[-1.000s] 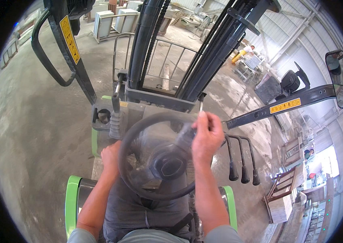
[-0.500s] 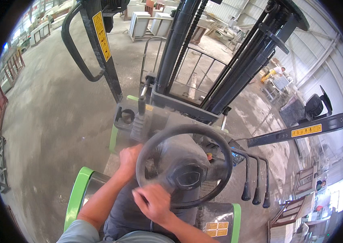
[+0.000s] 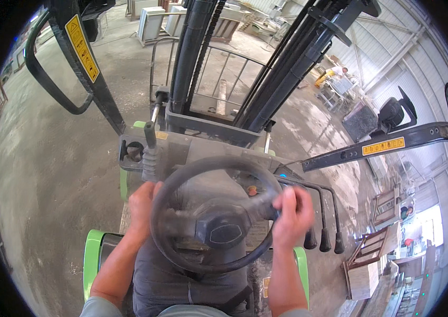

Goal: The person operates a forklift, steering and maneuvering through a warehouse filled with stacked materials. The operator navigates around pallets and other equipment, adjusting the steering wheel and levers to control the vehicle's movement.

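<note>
A black steering wheel [image 3: 223, 226] fills the middle of a forklift's controls, its spokes smeared by motion. My left hand [image 3: 142, 208] is closed at the wheel's left rim, its fingers partly hidden. Over on the right rim, my right hand [image 3: 292, 216] curls its fingers round the edge. Just beyond my left hand stands a lever with a ribbed rubber boot [image 3: 150, 153]. Three bent black levers with knobs [image 3: 325, 240] reach down close to the right of my right hand.
Ahead rises the dark forklift mast [image 3: 195, 58], with a barred guard [image 3: 229, 74] behind it. Cab posts with yellow labels [image 3: 82, 48] flank the seat. A person in yellow trousers [image 3: 325, 77] bends over at the far right. A wooden frame [image 3: 366, 248] stands at lower right.
My right hand has gone from the wheel's lower left to its right rim. The wheel's spokes have turned. My left hand stays by the left rim, and the view has shifted right.
</note>
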`<state>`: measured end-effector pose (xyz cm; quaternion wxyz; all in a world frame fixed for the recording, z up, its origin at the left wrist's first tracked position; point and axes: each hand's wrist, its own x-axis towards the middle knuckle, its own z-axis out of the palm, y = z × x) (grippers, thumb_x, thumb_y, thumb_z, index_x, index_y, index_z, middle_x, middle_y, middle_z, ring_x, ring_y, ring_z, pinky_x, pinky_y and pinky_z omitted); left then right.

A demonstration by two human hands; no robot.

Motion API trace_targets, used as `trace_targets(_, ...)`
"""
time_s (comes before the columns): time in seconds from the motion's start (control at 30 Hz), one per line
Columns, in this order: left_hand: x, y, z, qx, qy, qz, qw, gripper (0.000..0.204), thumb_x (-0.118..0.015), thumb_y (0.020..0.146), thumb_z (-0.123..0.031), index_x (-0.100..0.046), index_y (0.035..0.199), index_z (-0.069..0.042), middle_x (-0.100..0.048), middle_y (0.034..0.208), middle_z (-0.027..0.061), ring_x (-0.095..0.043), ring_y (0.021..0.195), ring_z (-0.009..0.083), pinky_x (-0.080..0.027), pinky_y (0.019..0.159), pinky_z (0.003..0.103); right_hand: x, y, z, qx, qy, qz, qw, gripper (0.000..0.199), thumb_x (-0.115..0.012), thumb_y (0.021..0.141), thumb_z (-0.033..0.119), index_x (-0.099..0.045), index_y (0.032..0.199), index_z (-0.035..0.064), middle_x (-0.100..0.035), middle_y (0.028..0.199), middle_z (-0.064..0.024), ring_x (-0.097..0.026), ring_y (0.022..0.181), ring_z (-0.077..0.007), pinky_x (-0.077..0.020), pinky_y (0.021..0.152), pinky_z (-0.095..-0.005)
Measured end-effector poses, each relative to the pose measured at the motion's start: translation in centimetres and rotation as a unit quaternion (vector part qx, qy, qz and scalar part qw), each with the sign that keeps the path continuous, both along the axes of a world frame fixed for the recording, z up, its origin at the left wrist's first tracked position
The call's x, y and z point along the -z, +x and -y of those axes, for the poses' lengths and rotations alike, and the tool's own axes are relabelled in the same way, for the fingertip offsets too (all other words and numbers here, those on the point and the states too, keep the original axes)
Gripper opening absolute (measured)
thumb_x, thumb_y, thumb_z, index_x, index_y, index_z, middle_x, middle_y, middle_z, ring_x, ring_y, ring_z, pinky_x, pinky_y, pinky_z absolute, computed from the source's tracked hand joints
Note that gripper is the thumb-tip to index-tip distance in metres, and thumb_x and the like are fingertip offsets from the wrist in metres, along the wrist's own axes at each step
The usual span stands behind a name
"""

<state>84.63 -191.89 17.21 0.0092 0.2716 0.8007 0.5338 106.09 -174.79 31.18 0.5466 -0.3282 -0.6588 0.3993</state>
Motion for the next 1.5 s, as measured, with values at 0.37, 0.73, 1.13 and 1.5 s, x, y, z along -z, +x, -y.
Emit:
trace_targets(0.37, 1.4, -2.9, -2.1, 0.033, 0.314, 0.338, 0.887, 0.032, -0.059, 0.103, -0.029, -0.065, 0.082, -0.006, -0.063, 0.071, 0.0016, -0.056, 0.066, 0.0139, -0.046, 0.060, 0.031, 4.8, -8.5, 14.5, -0.257, 0.219, 0.078, 0.938, 0.014, -0.079, 0.081, 0.006, -0.070, 0.091, 0.0058, -0.062, 0.073, -0.0107, -0.060, 0.064, -0.0303, -0.0488, 0.061, -0.0404)
trace_targets(0.73, 10.0, 12.4, -2.1, 0.084, 0.113, 0.663, 0.735, 0.029, -0.048, 0.102, -0.025, -0.061, 0.088, -0.002, -0.064, 0.069, 0.0111, -0.062, 0.056, 0.0228, -0.048, 0.049, 0.036, 6.1, 9.3, 6.0, -0.001, 0.059, 0.201, 0.978, 0.004, -0.068, 0.091, 0.005, -0.065, 0.090, 0.0021, -0.064, 0.072, -0.0057, -0.060, 0.067, -0.0156, -0.0497, 0.066, -0.0310)
trace_targets(1.13, 32.3, 15.8, -3.9, 0.263, -0.059, 0.557, 0.785, 0.034, -0.047, 0.105, -0.034, -0.065, 0.094, -0.007, -0.066, 0.075, 0.0096, -0.062, 0.059, 0.0194, -0.049, 0.055, 0.033, -0.3, -12.6, 6.5, -0.150, 0.180, 0.055, 0.971, 0.010, -0.072, 0.091, 0.015, -0.068, 0.091, 0.0061, -0.065, 0.075, -0.0075, -0.062, 0.067, -0.0227, -0.0494, 0.064, -0.0374)
trace_targets(1.5, 15.9, 14.9, -3.8, 0.211, -0.079, 0.550, 0.804, 0.026, -0.056, 0.097, -0.025, -0.065, 0.084, -0.004, -0.064, 0.069, 0.0066, -0.058, 0.056, 0.0142, -0.044, 0.051, 0.030, 7.4, 9.8, 7.1, -0.085, 0.186, 0.219, 0.954, 0.010, -0.079, 0.082, 0.006, -0.069, 0.086, 0.0061, -0.065, 0.074, -0.0084, -0.064, 0.065, -0.0243, -0.0520, 0.065, -0.0353)
